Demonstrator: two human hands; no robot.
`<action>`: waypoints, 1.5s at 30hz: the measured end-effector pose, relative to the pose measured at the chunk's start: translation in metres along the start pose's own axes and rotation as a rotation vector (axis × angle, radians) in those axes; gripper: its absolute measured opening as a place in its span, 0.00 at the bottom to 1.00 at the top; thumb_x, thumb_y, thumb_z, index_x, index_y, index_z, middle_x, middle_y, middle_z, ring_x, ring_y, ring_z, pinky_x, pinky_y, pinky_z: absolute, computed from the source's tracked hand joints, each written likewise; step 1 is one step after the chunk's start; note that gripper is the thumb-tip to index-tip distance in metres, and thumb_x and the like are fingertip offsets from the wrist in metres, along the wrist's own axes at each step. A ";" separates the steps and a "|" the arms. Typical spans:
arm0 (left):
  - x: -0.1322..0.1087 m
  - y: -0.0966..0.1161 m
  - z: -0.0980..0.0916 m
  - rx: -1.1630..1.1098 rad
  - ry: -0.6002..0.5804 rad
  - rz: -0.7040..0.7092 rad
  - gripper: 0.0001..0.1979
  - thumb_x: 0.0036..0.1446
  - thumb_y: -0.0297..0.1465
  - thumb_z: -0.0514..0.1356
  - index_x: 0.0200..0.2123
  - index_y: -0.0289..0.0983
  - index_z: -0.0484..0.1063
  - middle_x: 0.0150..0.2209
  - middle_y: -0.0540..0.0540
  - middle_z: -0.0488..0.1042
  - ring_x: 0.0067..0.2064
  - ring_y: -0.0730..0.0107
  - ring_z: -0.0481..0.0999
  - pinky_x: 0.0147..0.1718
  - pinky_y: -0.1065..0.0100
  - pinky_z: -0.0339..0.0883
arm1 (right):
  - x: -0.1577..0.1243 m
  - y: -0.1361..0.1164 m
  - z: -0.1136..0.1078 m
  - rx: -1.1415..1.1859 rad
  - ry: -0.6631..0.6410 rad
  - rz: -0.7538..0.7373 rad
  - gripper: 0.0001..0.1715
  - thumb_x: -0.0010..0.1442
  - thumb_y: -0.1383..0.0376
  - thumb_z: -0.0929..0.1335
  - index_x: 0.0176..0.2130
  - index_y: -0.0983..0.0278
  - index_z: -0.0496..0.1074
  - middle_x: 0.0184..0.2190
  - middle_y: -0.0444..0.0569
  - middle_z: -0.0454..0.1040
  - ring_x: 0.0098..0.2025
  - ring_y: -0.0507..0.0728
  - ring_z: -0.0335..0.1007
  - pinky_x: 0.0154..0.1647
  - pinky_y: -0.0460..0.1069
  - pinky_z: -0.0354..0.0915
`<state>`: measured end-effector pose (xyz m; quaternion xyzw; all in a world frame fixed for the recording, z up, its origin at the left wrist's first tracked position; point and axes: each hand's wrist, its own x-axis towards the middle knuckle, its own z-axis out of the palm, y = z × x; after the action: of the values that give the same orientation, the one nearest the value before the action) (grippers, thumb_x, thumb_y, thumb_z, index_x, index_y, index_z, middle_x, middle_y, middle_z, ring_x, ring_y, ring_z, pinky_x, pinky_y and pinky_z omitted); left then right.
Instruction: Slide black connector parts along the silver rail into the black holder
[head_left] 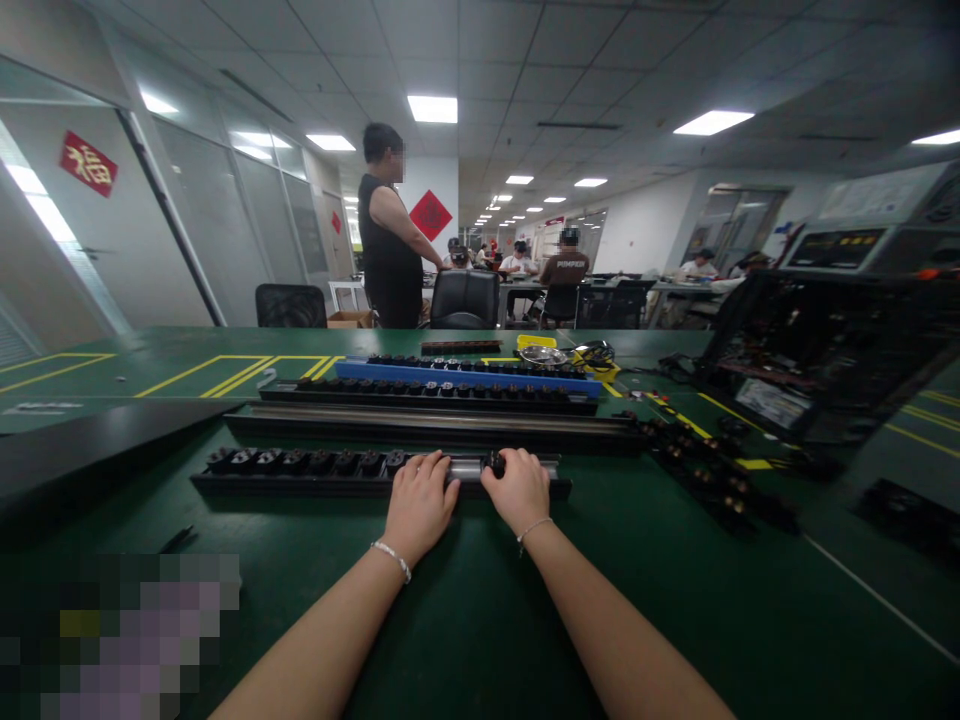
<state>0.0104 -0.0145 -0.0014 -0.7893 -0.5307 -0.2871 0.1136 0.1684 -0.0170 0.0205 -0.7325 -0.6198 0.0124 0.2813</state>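
Note:
A long black rail (300,485) lies crosswise on the green table in front of me. Round black socket modules (319,461) sit in a row along its left part. My left hand (421,500) rests over the rail at the right end of this row, fingers stretched out and touching there; its fingertips partly cover what lies under them. Between my hands a bare silvery strip (466,468) of the rail shows. My right hand (521,492) pinches a single black socket module (495,463) at the rail's right part, its underside hidden by the fingers.
Behind lie another black rail (435,425) and a blue rail (480,377) bearing modules. Loose black parts (712,480) are heaped to the right, below an open black case (810,350). A yellow tray (537,342) is farther back. One person (391,240) stands beyond the table; others sit behind.

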 end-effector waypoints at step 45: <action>0.000 0.000 0.000 0.060 -0.016 0.021 0.16 0.59 0.39 0.48 0.40 0.38 0.72 0.52 0.43 0.68 0.52 0.54 0.63 0.48 0.54 0.60 | 0.008 0.037 -0.022 -0.106 0.004 0.140 0.19 0.52 0.57 0.61 0.40 0.63 0.72 0.38 0.52 0.71 0.42 0.58 0.64 0.44 0.52 0.53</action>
<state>0.0105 -0.0146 -0.0019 -0.7933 -0.5316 -0.2637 0.1360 0.2113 -0.0209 0.0258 -0.7878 -0.5664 -0.0023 0.2419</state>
